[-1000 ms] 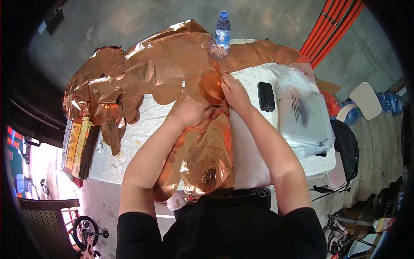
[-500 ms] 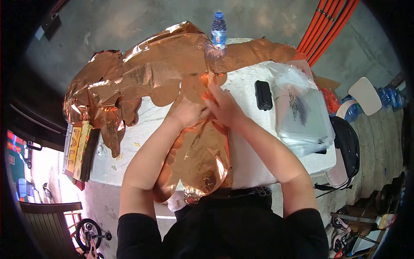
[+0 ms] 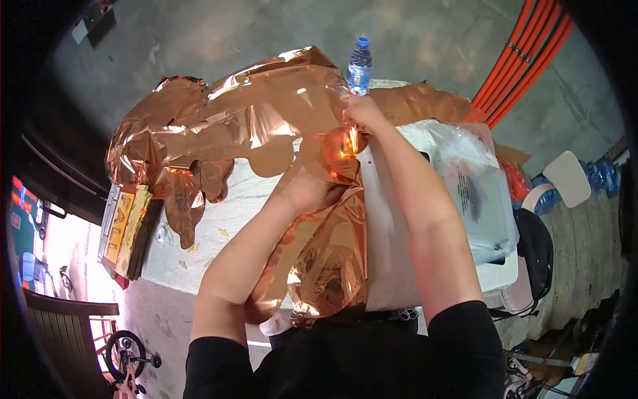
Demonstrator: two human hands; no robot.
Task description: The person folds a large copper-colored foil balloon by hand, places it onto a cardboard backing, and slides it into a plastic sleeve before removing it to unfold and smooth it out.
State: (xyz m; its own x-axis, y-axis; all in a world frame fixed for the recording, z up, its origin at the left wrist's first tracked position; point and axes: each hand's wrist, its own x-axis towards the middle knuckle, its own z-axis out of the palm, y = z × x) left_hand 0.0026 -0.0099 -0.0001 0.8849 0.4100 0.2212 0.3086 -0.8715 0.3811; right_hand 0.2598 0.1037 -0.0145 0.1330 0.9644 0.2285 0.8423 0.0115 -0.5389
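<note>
A large sheet of shiny copper-coloured foil (image 3: pixel 259 110) with scalloped edges spreads over a white-covered table (image 3: pixel 392 266), and one part hangs towards my body. Around the gathered foil at the middle, my left hand (image 3: pixel 311 189) is closed. Farther forward, my right hand (image 3: pixel 362 114) pinches the foil near a clear water bottle (image 3: pixel 360 66) with a blue cap. Between the two hands a rounded foil part catches bright orange light.
Clear plastic bags (image 3: pixel 472 193) lie on the table's right, partly over a dark case. A box (image 3: pixel 126 229) stands at the left edge. Beyond are orange pipes (image 3: pixel 525 56), a black backpack (image 3: pixel 533 249) and a white chair (image 3: pixel 567 178).
My right hand has moved forward, away from my left hand, to the foil by the bottle. My left hand keeps its grip. The whole view has shifted slightly.
</note>
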